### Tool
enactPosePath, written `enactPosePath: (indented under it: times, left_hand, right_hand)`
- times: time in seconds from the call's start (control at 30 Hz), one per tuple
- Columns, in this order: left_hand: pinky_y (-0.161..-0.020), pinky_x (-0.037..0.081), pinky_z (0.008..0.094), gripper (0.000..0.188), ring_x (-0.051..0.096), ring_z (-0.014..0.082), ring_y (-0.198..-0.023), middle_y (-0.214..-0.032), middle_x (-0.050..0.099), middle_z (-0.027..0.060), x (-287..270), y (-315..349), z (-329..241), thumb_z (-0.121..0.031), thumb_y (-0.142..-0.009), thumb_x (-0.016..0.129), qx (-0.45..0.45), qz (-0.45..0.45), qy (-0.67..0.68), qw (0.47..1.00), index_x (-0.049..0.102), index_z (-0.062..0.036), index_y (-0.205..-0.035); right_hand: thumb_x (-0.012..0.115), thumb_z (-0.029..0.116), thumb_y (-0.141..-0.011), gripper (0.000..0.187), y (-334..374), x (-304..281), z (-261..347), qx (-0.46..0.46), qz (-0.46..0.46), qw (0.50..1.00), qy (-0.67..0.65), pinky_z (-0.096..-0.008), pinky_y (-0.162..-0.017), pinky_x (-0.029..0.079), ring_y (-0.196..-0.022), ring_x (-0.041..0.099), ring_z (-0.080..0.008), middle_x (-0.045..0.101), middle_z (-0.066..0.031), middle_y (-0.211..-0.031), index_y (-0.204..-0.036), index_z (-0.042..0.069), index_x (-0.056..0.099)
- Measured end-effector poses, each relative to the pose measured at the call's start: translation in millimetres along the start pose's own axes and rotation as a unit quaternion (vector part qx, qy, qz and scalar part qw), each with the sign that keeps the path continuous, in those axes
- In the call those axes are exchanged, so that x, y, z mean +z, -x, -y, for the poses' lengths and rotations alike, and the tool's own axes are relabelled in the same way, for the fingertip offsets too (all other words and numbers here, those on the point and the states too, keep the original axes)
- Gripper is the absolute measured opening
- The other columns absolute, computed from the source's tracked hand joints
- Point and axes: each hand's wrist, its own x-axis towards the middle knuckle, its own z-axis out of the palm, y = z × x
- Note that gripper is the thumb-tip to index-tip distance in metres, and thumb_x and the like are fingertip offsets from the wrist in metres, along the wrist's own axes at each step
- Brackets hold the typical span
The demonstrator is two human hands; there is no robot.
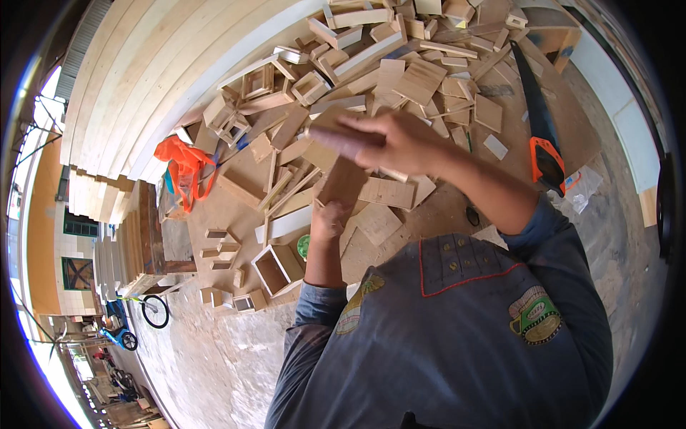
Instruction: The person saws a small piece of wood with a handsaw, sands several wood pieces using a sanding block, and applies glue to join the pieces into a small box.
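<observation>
- Where the scene begins at the far left, a stack of long pale planks lies along the edge of the work floor, and an orange plastic bag sits just beside it.
- Nearer, an open square wooden box frame rests on the floor among smaller frames of the same pale wood.
- At the centre, the left hand is closed around the near end of a flat light-brown wooden board, with the fingers wrapped on it.
- This board's long axis runs from near to far, rising away from the left hand toward the right hand above it.
- Just right of that, the right hand lies palm-down over the board's far end, fingers stretched out flat and pointing left; whether they press on the wood or hover over it cannot be told.
- Both hands therefore meet on one piece, the left at its near end and the right at its far end.
- Beyond them a loose heap of pale wooden offcuts covers the floor.
- At the far right, a handsaw with a black blade and orange handle lies well apart from either hand.
</observation>
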Motion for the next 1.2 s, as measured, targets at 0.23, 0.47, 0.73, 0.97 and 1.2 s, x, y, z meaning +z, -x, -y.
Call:
enactPosePath:
  times: [0.23, 0.47, 0.73, 0.97, 1.2]
  left_hand:
    - [-0.100, 0.042, 0.0381, 0.054, 0.058, 0.0293, -0.114, -0.110, 0.064, 0.0184, 27.1, -1.2, -17.6, -0.002, -0.058, 0.051, 0.155, -0.036, -0.341, 0.926, 0.064, 0.0024, -0.109]
    - [-0.094, 0.048, 0.0360, 0.042, 0.061, 0.0227, -0.107, -0.115, 0.064, 0.0111, 14.3, 3.6, -4.3, -0.011, -0.071, 0.072, 0.145, -0.024, -0.326, 0.934, 0.064, -0.0025, -0.111]
    - [-0.096, 0.049, 0.0441, 0.081, 0.059, 0.0342, -0.111, -0.119, 0.058, 0.0230, 28.4, 14.1, 10.4, -0.017, -0.061, 0.060, -0.008, -0.007, 0.104, 0.995, 0.041, 0.0049, -0.136]
    - [-0.085, 0.049, 0.0616, 0.084, 0.056, 0.0458, -0.108, -0.120, 0.054, 0.0291, 38.5, 11.4, -12.2, -0.030, -0.060, 0.060, -0.080, 0.085, 0.341, 0.933, 0.042, 0.0002, -0.136]
    - [-0.089, 0.048, 0.0572, 0.081, 0.057, 0.0489, -0.104, -0.116, 0.056, 0.0301, 39.5, 17.8, -9.0, -0.031, -0.065, 0.063, -0.096, 0.105, 0.384, 0.912, 0.042, 0.0008, -0.136]
  right_hand:
    - [0.074, 0.029, -0.071, 0.069, 13.1, 5.7, 0.2, -0.060, -0.146, 0.972, 0.175, -0.0387, -0.070, 0.056, -0.075, 0.067, -0.0284, 0.060, -0.0211, -0.095, -0.137, 0.022, 0.057]
    - [0.074, 0.028, -0.071, 0.071, 30.6, 26.0, 1.1, -0.119, -0.131, 0.976, 0.125, -0.0419, -0.072, 0.056, -0.079, 0.067, -0.0343, 0.059, -0.0207, -0.095, -0.139, 0.020, 0.055]
    - [0.070, 0.031, -0.078, 0.065, 20.5, 12.1, -24.5, -0.040, -0.136, 0.989, 0.045, -0.0359, -0.071, 0.055, -0.076, 0.068, -0.0230, 0.064, -0.0179, -0.092, -0.140, 0.021, 0.054]
    - [0.058, 0.034, -0.081, 0.067, 9.4, -31.6, -39.4, 0.019, -0.006, 0.972, -0.232, -0.0277, -0.092, 0.044, -0.105, 0.058, -0.0140, 0.066, -0.0086, -0.112, -0.141, 0.006, 0.051]
    - [0.058, 0.028, -0.080, 0.064, 25.4, -12.0, -37.4, -0.027, 0.122, 0.951, -0.282, -0.0326, -0.102, 0.041, -0.113, 0.058, -0.0225, 0.063, -0.0125, -0.124, -0.141, 0.011, 0.053]
